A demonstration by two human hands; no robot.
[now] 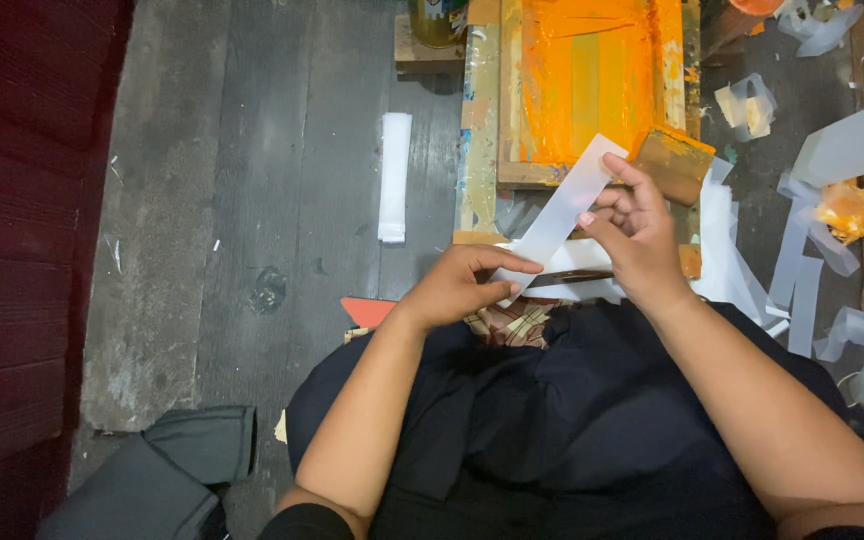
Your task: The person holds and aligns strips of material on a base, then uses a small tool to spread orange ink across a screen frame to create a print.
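Both hands pinch 1 white strip (pixel 564 208), held slanted above lap, just in front of orange-inked screen frame (pixel 592 80). Left hand (pixel 462 285) fingers clamped on lower end; right hand (pixel 637 225) fingers closed on upper part. Step looks like handling or positioning strip; next move likely needs steady 2-handed grip. Loose strips (pixel 802 280) lie at right.

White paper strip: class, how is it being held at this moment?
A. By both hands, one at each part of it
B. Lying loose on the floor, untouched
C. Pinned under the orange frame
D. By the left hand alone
A: the left hand pinches the lower end of the white paper strip, while the right hand has its grip further up.
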